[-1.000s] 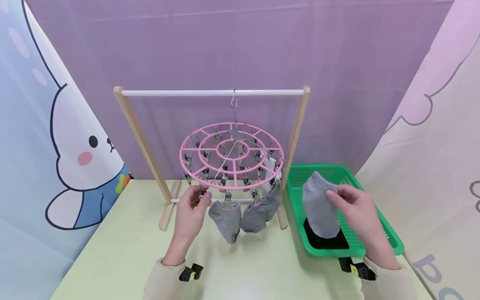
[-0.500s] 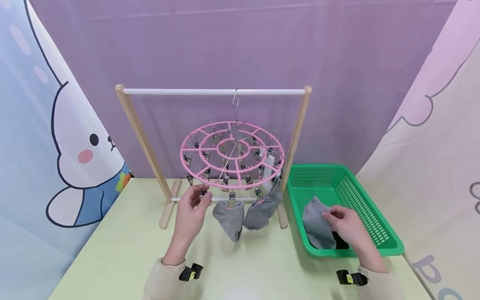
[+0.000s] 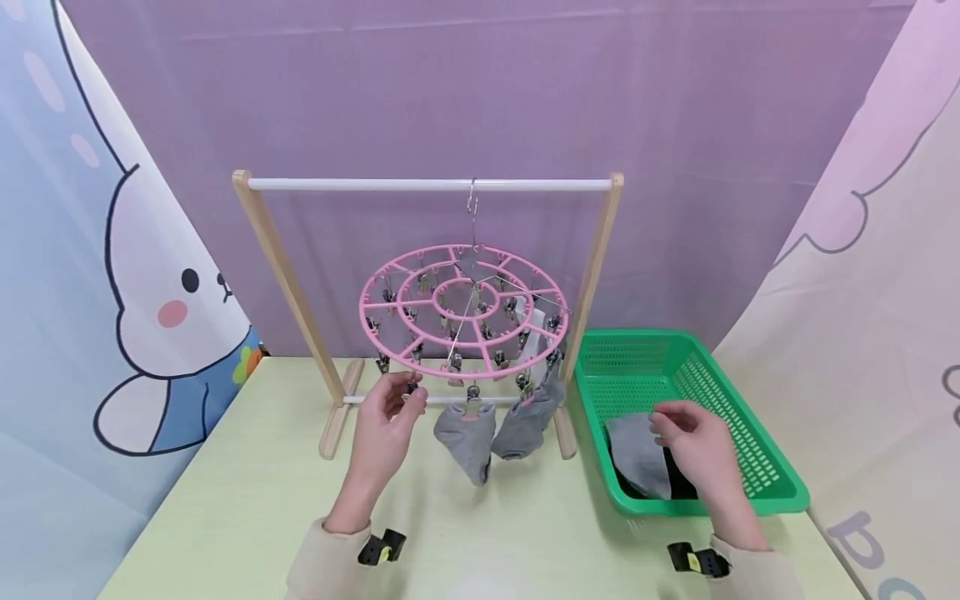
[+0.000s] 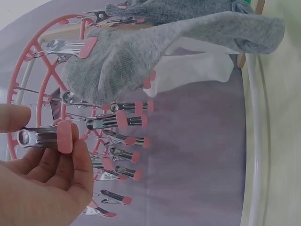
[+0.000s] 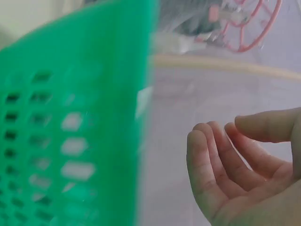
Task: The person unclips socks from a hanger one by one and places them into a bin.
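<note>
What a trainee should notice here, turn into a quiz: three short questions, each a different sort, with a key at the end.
1. True or false: the right hand holds nothing, and a gray sock is in the green basket.

2. What does the left hand hold?
A) The basket's rim
B) A metal clip with pink pads
C) A sock's cuff

3. Fill in the color: the pink round clip hanger hangs from a ____ top bar.

Key:
1. True.
2. B.
3. White.
</note>
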`<state>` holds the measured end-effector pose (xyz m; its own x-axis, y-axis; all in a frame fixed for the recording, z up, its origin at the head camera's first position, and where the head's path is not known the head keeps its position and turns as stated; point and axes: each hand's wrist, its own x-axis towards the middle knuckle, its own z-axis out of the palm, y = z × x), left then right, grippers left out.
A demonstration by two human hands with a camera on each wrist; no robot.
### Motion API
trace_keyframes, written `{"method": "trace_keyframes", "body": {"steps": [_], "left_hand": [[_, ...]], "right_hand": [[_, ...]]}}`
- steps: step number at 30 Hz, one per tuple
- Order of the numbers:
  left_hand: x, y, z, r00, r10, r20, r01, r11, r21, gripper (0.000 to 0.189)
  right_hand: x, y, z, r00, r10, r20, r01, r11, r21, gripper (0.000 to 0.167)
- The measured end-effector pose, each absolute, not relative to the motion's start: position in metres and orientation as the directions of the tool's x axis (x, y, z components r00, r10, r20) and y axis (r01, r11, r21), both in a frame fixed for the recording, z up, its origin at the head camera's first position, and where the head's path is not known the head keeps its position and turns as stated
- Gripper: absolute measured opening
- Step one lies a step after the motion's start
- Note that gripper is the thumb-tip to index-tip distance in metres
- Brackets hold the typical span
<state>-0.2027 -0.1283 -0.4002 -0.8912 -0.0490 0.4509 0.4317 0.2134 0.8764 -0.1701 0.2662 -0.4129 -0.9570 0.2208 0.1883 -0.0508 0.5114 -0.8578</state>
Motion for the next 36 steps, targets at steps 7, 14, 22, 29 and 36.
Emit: {"method": "trace_keyframes", "body": {"steps": [7, 14, 22, 29, 36], "left_hand": [[-0.202, -0.127, -0.4, -0.896, -0.044, 0.441, 0.424, 0.208, 0.882, 0.026], [-0.203, -0.129, -0.4, -0.901, -0.037, 0.432, 0.416, 0.202, 0.887, 0.027], [-0.202, -0.13, -0.4, -0.898, -0.036, 0.44, 0.424, 0.205, 0.882, 0.026], [-0.202, -0.131, -0.399, -0.89, -0.039, 0.454, 0.436, 0.217, 0.873, 0.023], [-0.199, -0.131, -0.398, -0.894, -0.026, 0.447, 0.432, 0.216, 0.876, 0.025]], "right_hand": [[-0.164, 0.231, -0.394, -0.95, 0.132, 0.282, -0.189, 0.475, -0.859, 0.027], [-0.16, 0.195, -0.381, -0.937, 0.055, 0.344, -0.285, 0.447, -0.848, 0.021], [-0.16, 0.156, -0.375, -0.933, -0.023, 0.359, -0.344, 0.349, -0.872, 0.019], [-0.166, 0.126, -0.382, -0.924, -0.103, 0.368, -0.382, 0.273, -0.883, 0.018], [-0.171, 0.104, -0.391, -0.929, -0.14, 0.342, -0.368, 0.271, -0.89, 0.025]]}}
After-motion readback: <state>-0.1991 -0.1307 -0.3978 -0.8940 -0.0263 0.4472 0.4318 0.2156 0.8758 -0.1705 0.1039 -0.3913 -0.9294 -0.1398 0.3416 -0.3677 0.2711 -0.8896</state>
